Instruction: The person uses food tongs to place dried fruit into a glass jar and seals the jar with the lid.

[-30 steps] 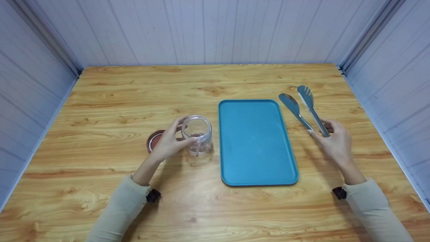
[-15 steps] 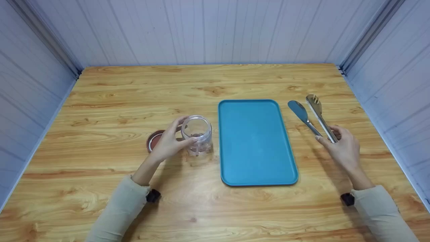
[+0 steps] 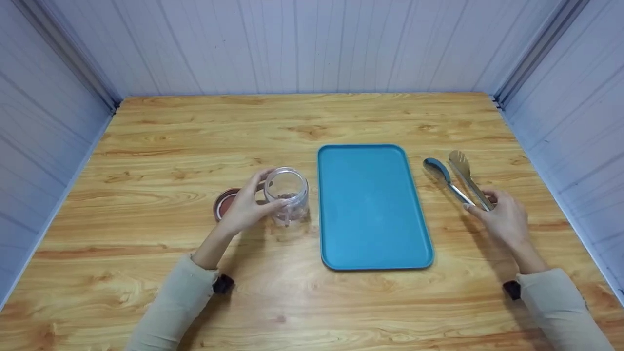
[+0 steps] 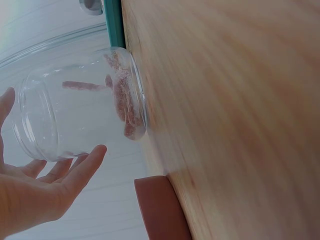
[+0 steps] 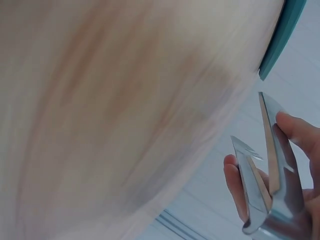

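A clear jar (image 3: 295, 210) stands upright on the wooden table, its mouth uncovered. Several reddish-brown pieces (image 4: 121, 95) lie at its bottom, with one leaning up the wall in the left wrist view. My left hand (image 3: 245, 208) holds the jar from the left, thumb in front and fingers behind. Beside that hand lies a reddish-brown lid (image 3: 224, 205), partly hidden by it. On the right, my right hand (image 3: 507, 218) grips metal tongs (image 3: 471, 182) near their joined end. Their two arms are spread, one tip slotted like a fork, both pointing away from me.
A blue rectangular tray (image 3: 368, 209) lies flat between the jar and the tongs, with nothing on it. Pale panelled walls (image 3: 312, 48) close off the table (image 3: 195, 126) at the back and both sides.
My right hand has moved rightward and toward me with the tongs, whose tips are now lower in the head view. The left hand and jar have stayed put.
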A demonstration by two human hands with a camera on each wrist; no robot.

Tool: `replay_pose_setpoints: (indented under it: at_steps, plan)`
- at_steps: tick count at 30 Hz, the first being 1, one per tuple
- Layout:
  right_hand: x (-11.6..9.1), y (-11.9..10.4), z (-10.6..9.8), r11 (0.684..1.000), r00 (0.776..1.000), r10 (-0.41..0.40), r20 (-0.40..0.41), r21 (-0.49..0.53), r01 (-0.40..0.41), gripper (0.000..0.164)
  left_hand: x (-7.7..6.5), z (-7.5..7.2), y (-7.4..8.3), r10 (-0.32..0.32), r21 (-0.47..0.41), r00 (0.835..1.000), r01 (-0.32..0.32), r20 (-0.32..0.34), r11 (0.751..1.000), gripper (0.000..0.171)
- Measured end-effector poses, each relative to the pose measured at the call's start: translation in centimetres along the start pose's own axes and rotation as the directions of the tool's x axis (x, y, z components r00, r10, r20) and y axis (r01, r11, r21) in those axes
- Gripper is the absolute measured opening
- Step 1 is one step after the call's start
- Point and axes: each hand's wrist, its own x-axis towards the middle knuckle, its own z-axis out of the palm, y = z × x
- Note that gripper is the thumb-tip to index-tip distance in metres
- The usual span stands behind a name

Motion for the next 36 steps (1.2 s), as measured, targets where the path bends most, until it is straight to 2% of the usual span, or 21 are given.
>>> replay_pose_setpoints:
  at_steps: [8, 17, 25, 33, 34, 36]
  plan:
    - [0.1, 0.2, 0.2, 0.999, 0.995, -0.014, 0.094, -0.044, 0.018, 0.066, 0.0, 0.0, 0.0, 0.003, 0.006, 1.0, -0.003, -0.003, 1.0, 0.068]
    - [0.2, -0.2, 0.5, 0.995, 0.984, -0.032, 0.176, -0.086, 0.048, 0.077, 0.1, 0.0, -0.3, 0.009, -0.034, 1.0, -0.009, 0.01, 0.999, 0.069]
    - [0.2, -0.5, 0.6, 0.99, 0.975, -0.023, 0.222, -0.134, 0.054, 0.078, 0.1, 0.0, -0.4, 0.021, -0.002, 1.0, -0.021, 0.002, 1.0, 0.068]
    - [0.3, -0.4, 0.8, 0.981, 0.974, -0.031, 0.226, -0.181, 0.073, 0.082, 1.0, -0.1, -3.2, 0.033, -0.003, 0.999, -0.034, -0.015, 0.999, 0.071]
    - [0.3, -0.4, 0.9, 0.98, 0.974, -0.037, 0.222, -0.183, 0.079, 0.082, 1.0, -0.1, -3.3, 0.038, -0.003, 0.999, -0.038, -0.015, 0.999, 0.072]
    - [0.3, -0.4, 0.9, 0.979, 0.974, -0.042, 0.222, -0.187, 0.085, 0.081, 0.8, -0.1, -2.5, 0.031, -0.001, 0.999, -0.031, -0.01, 1.0, 0.071]
